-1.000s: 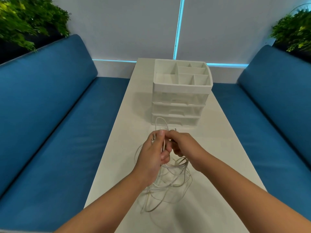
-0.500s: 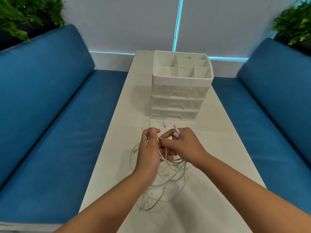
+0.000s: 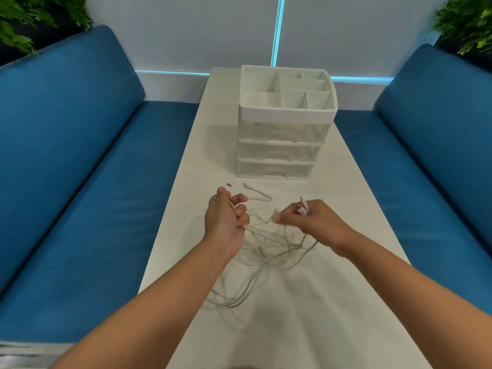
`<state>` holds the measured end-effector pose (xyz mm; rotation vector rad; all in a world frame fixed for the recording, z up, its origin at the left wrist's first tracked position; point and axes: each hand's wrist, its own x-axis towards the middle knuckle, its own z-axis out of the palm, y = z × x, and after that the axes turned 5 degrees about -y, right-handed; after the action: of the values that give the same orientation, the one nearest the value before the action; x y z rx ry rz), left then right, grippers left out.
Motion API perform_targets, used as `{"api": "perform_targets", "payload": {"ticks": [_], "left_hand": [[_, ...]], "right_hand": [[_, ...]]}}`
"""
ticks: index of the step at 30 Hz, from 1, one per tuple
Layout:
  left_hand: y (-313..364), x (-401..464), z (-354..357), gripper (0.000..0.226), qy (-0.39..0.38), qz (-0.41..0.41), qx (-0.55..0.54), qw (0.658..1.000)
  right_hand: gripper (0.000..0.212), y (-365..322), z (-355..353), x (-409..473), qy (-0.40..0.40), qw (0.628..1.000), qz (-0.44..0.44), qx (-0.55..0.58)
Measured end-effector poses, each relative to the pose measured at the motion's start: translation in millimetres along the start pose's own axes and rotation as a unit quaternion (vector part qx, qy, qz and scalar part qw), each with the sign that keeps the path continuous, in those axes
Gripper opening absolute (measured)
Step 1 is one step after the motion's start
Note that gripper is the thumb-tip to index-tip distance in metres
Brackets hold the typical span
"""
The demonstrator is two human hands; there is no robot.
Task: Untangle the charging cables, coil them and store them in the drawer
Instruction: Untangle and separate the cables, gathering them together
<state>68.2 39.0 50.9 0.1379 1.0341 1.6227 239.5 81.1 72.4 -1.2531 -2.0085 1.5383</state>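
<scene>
Left hand (image 3: pixel 226 222) fingers curled, gripping cables (image 3: pixel 269 251) at table (image 3: pixel 359 209) centre; right hand (image 3: pixel 308 222) pinching plug ends; tangle trails to 6 o'clock; drawer unit (image 3: pixel 282 145) at 12 o'clock, bare tabletop between.

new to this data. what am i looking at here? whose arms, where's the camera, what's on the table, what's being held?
No robot here: the arms are a person's own. One wide-angle camera worn on the head looks forward and down, hence the bent edges.

A long white table runs between two blue benches. On it stands a white drawer unit: three clear drawers, all pushed in, with an open divided tray on top. Nearer lies a tangle of white charging cables.

The left hand grips several cable strands in curled fingers. The right hand holds some plug ends, which stick out above its fingers. The hands are apart, with cables strung between them. One loose cable end lies near the drawers.
</scene>
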Motion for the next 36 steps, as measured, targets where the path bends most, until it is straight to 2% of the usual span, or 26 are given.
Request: {"api": "perform_targets", "payload": {"ticks": [3,7,12,16,19,21,24,26,30,34,36], "left_hand": [[-11,-13,8,0.023,-0.061,0.026,0.091,0.994],[-15,-21,11,0.026,-0.113,0.045,0.122,0.985],[-1,-20,0,0.029,-0.147,0.043,0.126,0.98],[3,-21,-6,0.027,-0.196,0.02,0.121,0.973],[0,-23,-6,0.034,-0.24,0.023,0.14,0.96],[1,-25,-7,0.03,-0.261,0.025,0.141,0.955],[4,-29,-11,0.026,-0.304,0.009,0.139,0.942],[4,-29,-13,0.025,-0.318,-0.007,0.133,0.939],[6,-27,-12,0.026,-0.323,-0.013,0.151,0.934],[4,-27,-12,0.026,-0.322,-0.017,0.174,0.93],[4,-26,-13,0.024,-0.31,-0.024,0.161,0.937]], "right_hand": [[0.042,-12,5,9,0.11,0.994,-0.026,0.004],[0.054,-15,16,14,0.141,0.985,-0.08,-0.058],[0.042,-12,6,14,0.222,0.972,-0.068,0.027],[0.037,-28,6,12,0.121,0.989,-0.082,-0.007],[0.057,-33,16,17,0.051,0.996,-0.058,-0.038],[0.068,-32,20,22,0.026,0.999,-0.031,0.004],[0.05,-32,21,23,-0.012,0.993,0.037,0.111],[0.036,-32,21,23,-0.023,0.981,0.061,0.185],[0.05,-27,24,26,-0.01,0.972,0.058,0.229],[0.035,-23,23,29,-0.006,0.964,0.044,0.26],[0.038,-20,20,30,0.0,0.958,0.043,0.284]]}}
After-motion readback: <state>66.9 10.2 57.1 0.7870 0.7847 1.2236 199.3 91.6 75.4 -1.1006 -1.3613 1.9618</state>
